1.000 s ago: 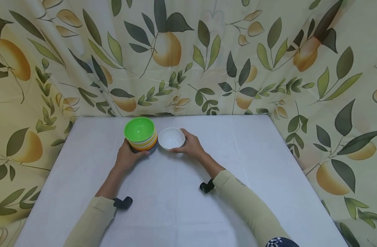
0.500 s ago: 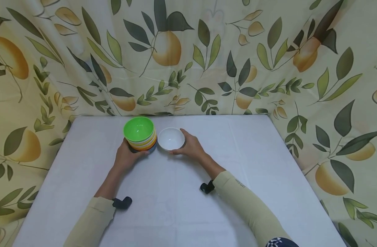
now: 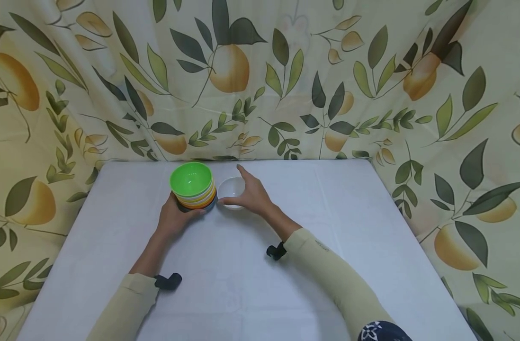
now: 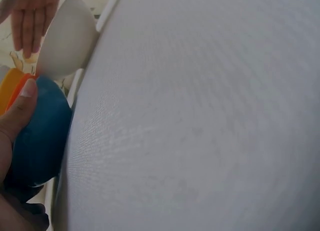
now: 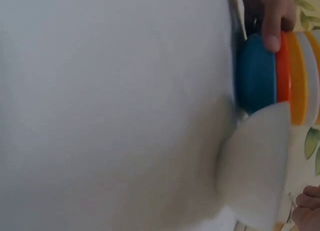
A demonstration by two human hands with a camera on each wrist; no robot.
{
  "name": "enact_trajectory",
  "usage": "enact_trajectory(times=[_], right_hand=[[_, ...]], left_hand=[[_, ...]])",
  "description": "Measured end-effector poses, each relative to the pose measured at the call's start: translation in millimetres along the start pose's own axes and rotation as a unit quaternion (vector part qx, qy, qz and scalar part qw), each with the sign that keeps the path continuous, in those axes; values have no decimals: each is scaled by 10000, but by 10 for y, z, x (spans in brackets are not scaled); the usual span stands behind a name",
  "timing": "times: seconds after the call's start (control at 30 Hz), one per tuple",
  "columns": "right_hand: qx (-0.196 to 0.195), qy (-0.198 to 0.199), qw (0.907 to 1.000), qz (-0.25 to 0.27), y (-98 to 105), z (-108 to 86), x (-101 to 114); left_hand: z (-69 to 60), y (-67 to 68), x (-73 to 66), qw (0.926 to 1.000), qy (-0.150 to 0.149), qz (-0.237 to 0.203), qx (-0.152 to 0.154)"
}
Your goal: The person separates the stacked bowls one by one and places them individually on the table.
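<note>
A stack of nested bowls [image 3: 192,181], green on top with white, yellow and orange below, stands near the table's back edge. My left hand [image 3: 174,216] grips its lowest bowl, which looks blue [image 4: 42,133] in the left wrist view, thumb on the near side. Just right of the stack sits a white bowl [image 3: 230,188], close beside or touching it. Over that bowl's right side is my right hand [image 3: 253,192], thumb and fingers spread apart and raised off the rim. In the right wrist view the white bowl [image 5: 255,166] stands upright with no fingers round it.
A white cloth covers the table [image 3: 243,284]. Behind its back edge hangs a curtain [image 3: 260,109] printed with fruit and leaves. Small black cameras are strapped at the left wrist [image 3: 168,282] and right wrist [image 3: 276,251].
My right hand has let go of the white bowl, risen a little and moved left over it. The left hand and the stack have hardly moved.
</note>
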State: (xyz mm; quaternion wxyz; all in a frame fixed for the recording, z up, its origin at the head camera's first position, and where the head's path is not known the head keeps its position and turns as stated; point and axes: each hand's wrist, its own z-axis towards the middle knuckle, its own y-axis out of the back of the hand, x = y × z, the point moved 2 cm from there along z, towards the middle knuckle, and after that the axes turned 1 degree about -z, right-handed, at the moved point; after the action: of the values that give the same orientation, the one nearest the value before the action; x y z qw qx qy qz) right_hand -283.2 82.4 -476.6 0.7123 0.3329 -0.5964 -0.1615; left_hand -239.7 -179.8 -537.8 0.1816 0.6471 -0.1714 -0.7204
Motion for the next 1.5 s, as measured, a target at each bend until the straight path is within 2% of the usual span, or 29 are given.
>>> enact_trajectory(times=[0.2, 0.37, 0.53, 0.83, 1.5], right_hand=[[129, 456, 9989, -46, -87, 88, 304], [312, 697, 9970, -124, -167, 141, 532], [412, 1039, 9937, 123, -253, 217, 673], [433, 1040, 9935, 133, -382, 307, 685], [218, 1159, 9930, -8, -435, 338, 672]], left_hand=[[-14, -4, 6, 9999, -128, 32, -18], [-9, -11, 11, 9999, -86, 144, 34], [5, -10, 20, 9997, -54, 194, 126], [12, 5, 25, 9996, -165, 180, 145], [0, 6, 23, 9996, -174, 120, 212]])
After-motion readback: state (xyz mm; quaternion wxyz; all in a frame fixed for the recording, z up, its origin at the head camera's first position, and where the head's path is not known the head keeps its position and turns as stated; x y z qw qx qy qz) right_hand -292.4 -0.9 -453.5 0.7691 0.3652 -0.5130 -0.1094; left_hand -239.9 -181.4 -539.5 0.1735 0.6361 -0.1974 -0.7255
